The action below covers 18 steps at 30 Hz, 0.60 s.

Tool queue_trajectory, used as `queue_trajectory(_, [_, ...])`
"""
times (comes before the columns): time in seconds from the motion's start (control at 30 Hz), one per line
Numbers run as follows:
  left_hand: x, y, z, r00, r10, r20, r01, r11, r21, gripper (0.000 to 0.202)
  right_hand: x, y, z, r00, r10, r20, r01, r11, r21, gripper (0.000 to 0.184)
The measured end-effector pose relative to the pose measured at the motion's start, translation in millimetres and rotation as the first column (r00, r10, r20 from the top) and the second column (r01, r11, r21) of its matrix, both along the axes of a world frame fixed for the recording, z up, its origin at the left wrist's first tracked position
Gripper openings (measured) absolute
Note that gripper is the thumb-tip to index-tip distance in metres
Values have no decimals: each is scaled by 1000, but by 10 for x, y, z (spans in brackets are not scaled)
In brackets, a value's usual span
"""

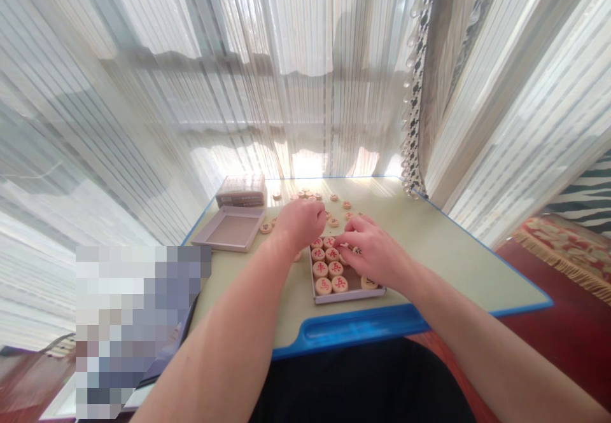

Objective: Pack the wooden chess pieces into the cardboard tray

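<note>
A shallow open box holds rows of round wooden Chinese chess pieces with red characters, such as a front one. A dark-lettered piece lies in its front right corner. My right hand reaches over the box, its fingertips bent down onto a Chinese chess piece, partly hidden under them. Just behind the box's far left corner, my left hand is closed with its fingers curled away from me. What it holds, if anything, is hidden.
Loose pieces lie scattered farther back on the pale table, which has a blue rim. To the left sit an empty box lid and a second box. Striped curtains hang behind. A blurred patch covers the lower left.
</note>
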State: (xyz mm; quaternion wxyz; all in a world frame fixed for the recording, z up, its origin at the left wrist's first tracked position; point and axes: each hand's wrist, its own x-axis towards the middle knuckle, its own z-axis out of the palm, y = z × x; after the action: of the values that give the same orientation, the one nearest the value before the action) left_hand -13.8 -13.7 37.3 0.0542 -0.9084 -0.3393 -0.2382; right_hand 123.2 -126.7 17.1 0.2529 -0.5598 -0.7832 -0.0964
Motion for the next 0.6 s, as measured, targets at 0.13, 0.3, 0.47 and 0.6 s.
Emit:
queue_trajectory(0.13, [0,-3,3,1000,9,-1,-9,1000,-3,33,-18,14,-13,999,-34,9,34,999,-19,15])
queue_trajectory(0.3, [-6,-3,7,1000,10,4,-10,1000,-6,32,-33,7,-11,999,-41,21,43,997,-60,15])
queue_trajectory(0.47, [-10,-1,7,1000,12,9,-12,1000,-4,32,-21,12,-12,999,-30,9,31,997,-68,16])
queue_trajectory(0.6, [-14,-1,14,1000,21,4,-21,1000,-11,31,-8,20,-24,999,-31,9,32,997,-65,16])
